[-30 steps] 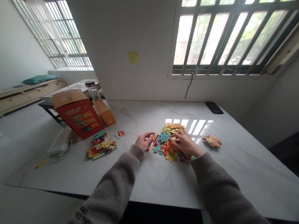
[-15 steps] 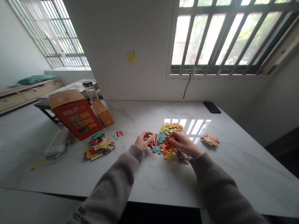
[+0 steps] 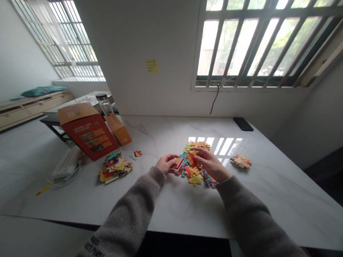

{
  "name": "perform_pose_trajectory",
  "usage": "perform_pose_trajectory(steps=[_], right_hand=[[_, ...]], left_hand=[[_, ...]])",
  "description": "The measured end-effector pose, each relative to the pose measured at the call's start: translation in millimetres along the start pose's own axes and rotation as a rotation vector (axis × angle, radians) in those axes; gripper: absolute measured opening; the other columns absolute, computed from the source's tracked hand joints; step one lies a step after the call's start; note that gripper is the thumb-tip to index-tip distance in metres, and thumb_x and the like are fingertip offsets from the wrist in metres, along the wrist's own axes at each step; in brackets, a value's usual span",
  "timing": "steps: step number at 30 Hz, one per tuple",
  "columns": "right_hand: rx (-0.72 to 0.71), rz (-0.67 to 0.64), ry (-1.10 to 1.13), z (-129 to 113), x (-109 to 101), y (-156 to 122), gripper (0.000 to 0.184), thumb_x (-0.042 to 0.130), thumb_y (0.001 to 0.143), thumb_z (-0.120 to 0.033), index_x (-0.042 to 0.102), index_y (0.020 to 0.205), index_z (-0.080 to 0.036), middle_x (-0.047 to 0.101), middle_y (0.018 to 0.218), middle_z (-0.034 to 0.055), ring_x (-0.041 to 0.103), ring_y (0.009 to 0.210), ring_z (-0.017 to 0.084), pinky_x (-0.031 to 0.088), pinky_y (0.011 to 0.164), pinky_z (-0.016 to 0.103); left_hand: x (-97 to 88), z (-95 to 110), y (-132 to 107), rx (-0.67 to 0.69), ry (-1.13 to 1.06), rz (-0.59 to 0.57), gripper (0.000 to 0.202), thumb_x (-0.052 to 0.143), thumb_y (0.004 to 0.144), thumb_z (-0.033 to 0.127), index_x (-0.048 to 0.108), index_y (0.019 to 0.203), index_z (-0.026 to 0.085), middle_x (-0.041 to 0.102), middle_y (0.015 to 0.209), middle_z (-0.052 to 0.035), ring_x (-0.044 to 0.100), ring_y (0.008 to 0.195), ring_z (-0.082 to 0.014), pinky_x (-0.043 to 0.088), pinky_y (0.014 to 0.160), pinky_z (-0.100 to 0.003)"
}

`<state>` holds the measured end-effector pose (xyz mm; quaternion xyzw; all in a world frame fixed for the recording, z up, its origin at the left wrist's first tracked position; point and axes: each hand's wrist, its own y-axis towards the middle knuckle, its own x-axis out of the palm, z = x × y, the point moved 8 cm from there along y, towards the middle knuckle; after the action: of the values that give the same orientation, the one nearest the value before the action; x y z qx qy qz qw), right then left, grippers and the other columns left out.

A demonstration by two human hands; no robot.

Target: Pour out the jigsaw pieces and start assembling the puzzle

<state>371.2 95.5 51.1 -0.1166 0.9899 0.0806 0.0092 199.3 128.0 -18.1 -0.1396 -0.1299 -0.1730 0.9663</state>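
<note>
Colourful jigsaw pieces lie in a loose pile (image 3: 193, 179) in front of me on the white marbled table (image 3: 176, 213). My left hand (image 3: 166, 164) is at the pile's left side, its fingers closed on the edge of a red-and-white striped puzzle piece (image 3: 180, 163). Over the pile's right side, my right hand (image 3: 211, 164) has its thumb and forefinger around a red-orange puzzle piece (image 3: 192, 157). The fingers partly hide that piece. Behind this hand are yellow and orange pieces (image 3: 200, 144); purple patterned pieces (image 3: 208, 179) lie below it.
Further puzzle pieces form a stack (image 3: 115, 167) at left and a small heap (image 3: 241, 162) at right. Two pieces (image 3: 137, 154) lie apart. A red puzzle box (image 3: 90, 135), an orange carton (image 3: 117, 130), a white power strip (image 3: 65, 166) and a black phone (image 3: 243, 124) are on the table.
The right hand has lifted slightly and its fingers have spread a little, with the red-orange piece now showing by them. The left hand has shifted slightly, and the striped piece is tilted differently.
</note>
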Motion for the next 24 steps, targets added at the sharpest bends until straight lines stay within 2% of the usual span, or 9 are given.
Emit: perform_pose_trajectory(steps=[3, 7, 9, 11, 14, 16, 18, 20, 24], right_hand=[[-0.016, -0.098, -0.209, 3, 22, 0, 0.042, 0.061, 0.086, -0.044, 0.065, 0.118, -0.018, 0.064, 0.078, 0.0029, 0.060, 0.069, 0.016, 0.050, 0.065, 0.030], [-0.226, -0.002, -0.570, -9, 40, 0, 0.040, 0.067, 0.083, -0.035, 0.064, 0.121, -0.023, 0.063, 0.094, 0.0050, 0.058, 0.082, 0.018, 0.049, 0.080, 0.034], [-0.283, 0.015, -0.620, -12, 41, 2, 0.042, 0.067, 0.082, -0.034, 0.062, 0.123, -0.024, 0.061, 0.104, 0.0070, 0.058, 0.084, 0.017, 0.049, 0.080, 0.033], [-0.283, -0.016, -0.555, -11, 36, 5, 0.044, 0.059, 0.088, -0.036, 0.055, 0.130, -0.024, 0.062, 0.104, 0.0068, 0.059, 0.080, 0.016, 0.050, 0.075, 0.031], [-0.280, 0.082, -0.549, -9, 11, 12, 0.038, 0.044, 0.096, -0.035, 0.053, 0.130, -0.022, 0.065, 0.097, 0.0061, 0.060, 0.079, 0.017, 0.050, 0.074, 0.032], [-0.311, 0.193, -0.742, -7, -1, 14, 0.030, 0.043, 0.096, -0.031, 0.061, 0.118, -0.021, 0.066, 0.098, 0.0085, 0.059, 0.090, 0.022, 0.047, 0.083, 0.038], [-0.337, 0.216, -0.992, -3, 6, 15, 0.025, 0.048, 0.094, -0.032, 0.064, 0.110, -0.022, 0.065, 0.104, 0.0113, 0.054, 0.101, 0.027, 0.042, 0.091, 0.043], [-0.333, 0.157, -1.189, 5, 23, 16, 0.027, 0.056, 0.091, -0.037, 0.063, 0.112, -0.023, 0.064, 0.110, 0.0127, 0.051, 0.107, 0.030, 0.038, 0.094, 0.045], [-0.298, 0.082, -1.368, 14, 46, 16, 0.029, 0.062, 0.087, -0.042, 0.062, 0.109, -0.023, 0.063, 0.110, 0.0134, 0.050, 0.105, 0.031, 0.037, 0.089, 0.043]], left_hand=[[3.8, -6, 2, -0.009, 0.021, -0.044, 0.033, 0.072, 0.076, 0.030, 0.064, 0.102, 0.012, 0.059, 0.064, -0.0009, 0.062, 0.054, -0.0140, 0.059, 0.050, -0.032], [14.7, -10, -1, -0.004, -0.044, -0.132, 0.042, 0.075, 0.075, 0.041, 0.067, 0.103, 0.012, 0.067, 0.085, -0.0091, 0.066, 0.064, -0.0166, 0.058, 0.053, -0.030], [17.8, -7, -4, 0.018, -0.077, -0.158, 0.046, 0.079, 0.071, 0.037, 0.066, 0.108, 0.014, 0.068, 0.098, -0.0112, 0.068, 0.071, -0.0172, 0.056, 0.054, -0.025], [16.0, -2, -5, 0.047, -0.110, -0.158, 0.049, 0.082, 0.067, 0.030, 0.065, 0.111, 0.015, 0.067, 0.102, -0.0104, 0.067, 0.069, -0.0162, 0.053, 0.049, -0.022], [1.1, 8, -2, 0.069, -0.153, -0.066, 0.046, 0.076, 0.067, 0.022, 0.064, 0.111, 0.014, 0.067, 0.090, -0.0067, 0.062, 0.056, -0.0121, 0.046, 0.039, -0.021], [-12.8, 12, 1, 0.061, -0.148, 0.043, 0.042, 0.070, 0.070, 0.019, 0.062, 0.111, 0.013, 0.065, 0.080, -0.0042, 0.057, 0.048, -0.0105, 0.045, 0.036, -0.022], [-22.4, 13, 1, 0.050, -0.127, 0.123, 0.039, 0.065, 0.072, 0.016, 0.061, 0.111, 0.013, 0.064, 0.075, -0.0032, 0.056, 0.046, -0.0108, 0.046, 0.035, -0.023], [-25.7, 14, 1, 0.045, -0.117, 0.151, 0.037, 0.061, 0.072, 0.013, 0.060, 0.110, 0.012, 0.064, 0.074, -0.0031, 0.057, 0.046, -0.0114, 0.047, 0.035, -0.023], [-27.2, 13, 1, 0.043, -0.127, 0.179, 0.036, 0.059, 0.072, 0.010, 0.058, 0.108, 0.012, 0.064, 0.073, -0.0029, 0.058, 0.046, -0.0117, 0.046, 0.033, -0.022]])
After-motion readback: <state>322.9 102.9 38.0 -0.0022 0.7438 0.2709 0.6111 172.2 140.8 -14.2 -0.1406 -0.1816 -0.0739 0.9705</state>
